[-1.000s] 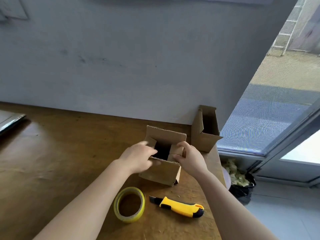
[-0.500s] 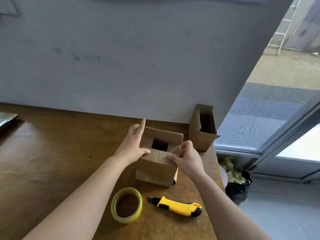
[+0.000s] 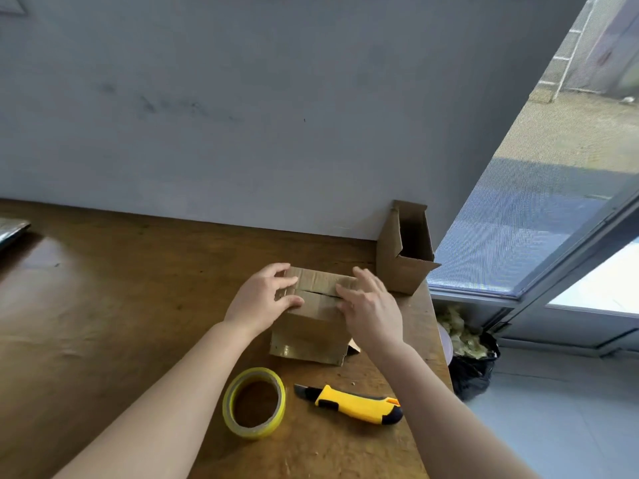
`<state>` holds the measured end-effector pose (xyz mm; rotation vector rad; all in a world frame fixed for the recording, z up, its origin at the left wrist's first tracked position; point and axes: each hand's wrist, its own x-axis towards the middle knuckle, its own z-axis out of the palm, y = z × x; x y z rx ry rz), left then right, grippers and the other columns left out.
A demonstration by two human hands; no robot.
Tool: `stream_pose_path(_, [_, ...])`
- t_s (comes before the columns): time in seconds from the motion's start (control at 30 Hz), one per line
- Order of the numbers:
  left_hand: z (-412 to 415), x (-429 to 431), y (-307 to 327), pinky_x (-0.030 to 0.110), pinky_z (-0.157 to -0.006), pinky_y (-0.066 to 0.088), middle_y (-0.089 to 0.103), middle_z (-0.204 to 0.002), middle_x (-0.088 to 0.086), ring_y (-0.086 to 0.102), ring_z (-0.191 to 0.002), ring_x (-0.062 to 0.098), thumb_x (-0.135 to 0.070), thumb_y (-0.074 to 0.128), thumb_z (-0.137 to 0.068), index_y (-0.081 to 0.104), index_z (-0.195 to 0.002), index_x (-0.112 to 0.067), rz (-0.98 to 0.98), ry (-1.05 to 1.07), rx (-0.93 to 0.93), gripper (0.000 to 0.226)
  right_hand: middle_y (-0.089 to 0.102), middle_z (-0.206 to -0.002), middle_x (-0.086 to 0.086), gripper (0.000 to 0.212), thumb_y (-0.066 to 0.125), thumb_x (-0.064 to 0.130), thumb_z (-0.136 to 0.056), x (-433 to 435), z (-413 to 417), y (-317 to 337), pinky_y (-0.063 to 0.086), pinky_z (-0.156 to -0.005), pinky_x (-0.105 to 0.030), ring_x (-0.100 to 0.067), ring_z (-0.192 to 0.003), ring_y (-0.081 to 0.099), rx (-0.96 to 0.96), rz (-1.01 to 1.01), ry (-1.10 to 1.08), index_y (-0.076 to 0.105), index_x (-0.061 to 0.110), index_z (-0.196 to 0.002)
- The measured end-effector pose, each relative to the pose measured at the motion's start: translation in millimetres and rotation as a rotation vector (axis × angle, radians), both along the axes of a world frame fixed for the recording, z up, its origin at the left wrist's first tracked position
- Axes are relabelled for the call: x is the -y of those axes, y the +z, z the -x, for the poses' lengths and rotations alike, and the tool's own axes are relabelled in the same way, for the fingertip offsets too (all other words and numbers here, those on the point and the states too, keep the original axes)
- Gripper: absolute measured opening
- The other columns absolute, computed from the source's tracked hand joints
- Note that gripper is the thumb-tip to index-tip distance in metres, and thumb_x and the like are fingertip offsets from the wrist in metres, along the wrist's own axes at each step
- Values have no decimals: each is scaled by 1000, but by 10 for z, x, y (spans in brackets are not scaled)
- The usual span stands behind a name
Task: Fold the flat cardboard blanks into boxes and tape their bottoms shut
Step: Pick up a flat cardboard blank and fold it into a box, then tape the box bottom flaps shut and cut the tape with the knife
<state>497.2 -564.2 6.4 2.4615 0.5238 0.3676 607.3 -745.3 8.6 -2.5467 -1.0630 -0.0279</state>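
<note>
Daylight from right, soft blur, wide-angle distortion

Your desk [image 3: 103,323] is glossy brown wood and butts against a plain grey wall [image 3: 242,115]. At its far left edge lies a flat grey object [image 3: 12,229], cut off by the frame. To your right stands a glazed door [image 3: 518,236]. Below the desk's right end, a black bag [image 3: 473,371] holding pale scraps sits on the grey floor [image 3: 553,426].
</note>
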Motion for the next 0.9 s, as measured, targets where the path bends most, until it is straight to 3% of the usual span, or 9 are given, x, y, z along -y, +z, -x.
stream_pose_path(0.2, [51, 33, -43, 31, -104, 38, 38, -150, -7, 39, -133, 11, -39, 61, -90, 53, -136, -19, 39, -2, -22, 51, 43, -149, -6, 37, 49, 16, -97, -33, 100, -99, 34, -110, -39, -27, -142, 32, 52, 27, 49, 58, 23, -132])
stream_pose_path(0.33, [280, 145, -263, 21, -67, 42, 48, -123, 2, 53, -90, 10, -22, 49, -94, 50, -119, -17, 69, 237, 103, 25, 44, -149, -6, 35, 48, 13, -98, -26, 119, -116, 40, -106, -40, -27, -142, 32, 42, -9, 25, 60, 23, -129])
stream_pose_path(0.37, [356, 153, -342, 23, -62, 41, 51, -112, 2, 55, -84, 15, -18, 51, -90, 50, -108, -19, 66, 275, 36, 18, 44, -149, -5, 36, 49, 12, -97, -31, 129, -119, 41, -105, -40, -27, -142, 32, 40, -8, 20, 61, 23, -129])
stream_pose_path(0.43, [495, 163, -475, 31, -70, 50, 56, -105, -2, 59, -93, 21, -22, 54, -78, 55, -100, -24, 83, 205, -364, 21, 44, -149, -5, 36, 49, 12, -97, -39, 144, -121, 42, -104, -40, -26, -142, 32, 31, -7, 17, 60, 23, -129])
stream_pose_path(0.5, [606, 198, -576, 34, -89, 50, 54, -128, -2, 55, -113, 22, -27, 54, -73, 58, -121, -29, 56, 20, -778, 49, 44, -149, -4, 36, 49, 12, -97, -44, 154, -113, 43, -103, -40, -26, -142, 32, 23, -11, 6, 61, 24, -129])
stream_pose_path(0.53, [648, 229, -625, 33, -93, 49, 50, -136, -3, 52, -119, 22, -26, 53, -75, 54, -129, -31, 10, -21, -842, 54, 44, -148, -4, 35, 49, 12, -97, -43, 159, -109, 44, -102, -40, -26, -142, 33, 25, -12, 3, 61, 24, -129])
stream_pose_path(0.67, [695, 275, -669, 32, -83, 50, 60, -125, -3, 58, -110, 22, -11, 43, -87, 61, -120, -28, -161, 4, -734, 41, 44, -148, -3, 35, 47, 16, -99, -35, 156, -98, 43, -103, -40, -26, -142, 33, 15, -18, 13, 60, 25, -130])
stream_pose_path(0.77, [643, 262, -485, 33, -83, 51, 65, -113, -9, 60, -105, 18, -6, 47, -83, 66, -106, -32, 29, -101, -551, 40, 46, -147, -2, 33, 44, 18, -101, -16, 148, -92, 42, -103, -39, -24, -142, 33, -4, -53, 11, 62, 25, -127])
stream_pose_path(0.9, [461, 324, 25, 30, -76, 52, 69, -94, -17, 63, -89, 0, -14, 59, -80, 64, -91, -32, 288, -139, -10, 21, 48, -145, -4, 31, 47, 18, -100, 3, 141, -76, 42, -102, -37, -24, -140, 35, -23, -98, 33, 65, 22, -125])
